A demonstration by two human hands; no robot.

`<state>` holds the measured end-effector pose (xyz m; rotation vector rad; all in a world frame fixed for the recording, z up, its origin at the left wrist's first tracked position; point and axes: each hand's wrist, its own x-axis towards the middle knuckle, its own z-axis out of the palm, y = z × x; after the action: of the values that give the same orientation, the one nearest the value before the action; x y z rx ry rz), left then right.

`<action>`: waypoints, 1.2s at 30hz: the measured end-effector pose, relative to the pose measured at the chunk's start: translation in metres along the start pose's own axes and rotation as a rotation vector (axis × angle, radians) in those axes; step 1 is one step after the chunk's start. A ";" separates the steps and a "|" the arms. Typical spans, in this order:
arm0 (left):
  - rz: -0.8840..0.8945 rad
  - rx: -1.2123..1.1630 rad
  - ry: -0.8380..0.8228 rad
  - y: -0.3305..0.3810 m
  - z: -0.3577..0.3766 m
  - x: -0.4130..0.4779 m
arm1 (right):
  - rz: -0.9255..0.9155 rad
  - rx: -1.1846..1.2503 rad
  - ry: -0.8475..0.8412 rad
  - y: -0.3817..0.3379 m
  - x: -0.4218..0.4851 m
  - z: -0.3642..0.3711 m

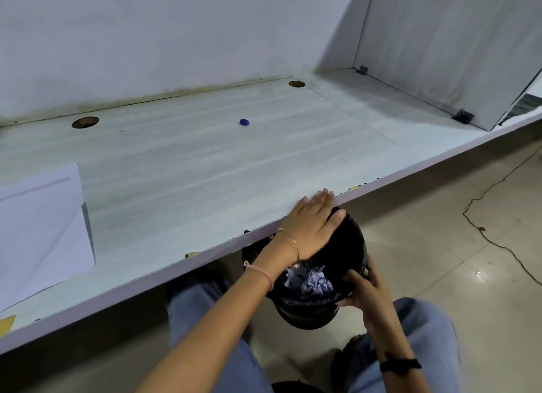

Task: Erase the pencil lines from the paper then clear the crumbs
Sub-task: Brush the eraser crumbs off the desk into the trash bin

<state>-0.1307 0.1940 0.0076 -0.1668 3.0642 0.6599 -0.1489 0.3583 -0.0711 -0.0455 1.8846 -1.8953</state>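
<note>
From my feed the pale desk [205, 172] fills most of the view, running against a white wall, with a white partition panel [440, 55] standing on its far right end. The white paper [38, 222] lies flat on the desk at the far left, well apart from both hands, and I can make out no pencil lines on it from here. Just below the desk's front edge a black bin [349, 237] with a dark liner is held up, its rim close under the edge; crumpled paper scraps [308, 281] sit inside it. The left hand [311, 225] lies flat, palm down, fingers straight and together, across the desk edge and above the bin's mouth, holding nothing. The right hand [366, 290] has its fingers curled over the bin's near rim, gripping it. A small blue lump [244, 122], perhaps the eraser, rests alone mid-desk towards the wall. I cannot tell whether any crumbs lie on the desk; the picture is too soft there.
</note>
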 end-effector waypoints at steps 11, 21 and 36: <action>-0.644 0.277 0.165 -0.130 -0.038 -0.044 | -0.002 0.011 -0.025 -0.002 -0.003 0.002; -0.396 0.073 0.266 -0.118 -0.055 -0.071 | 0.028 0.003 -0.083 0.003 -0.004 0.012; 0.106 -0.038 0.125 -0.054 -0.039 -0.059 | 0.046 0.011 -0.119 -0.001 0.000 0.026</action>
<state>-0.0657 0.1350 0.0220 -0.0478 3.2002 0.7397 -0.1398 0.3339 -0.0689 -0.1078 1.7811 -1.8310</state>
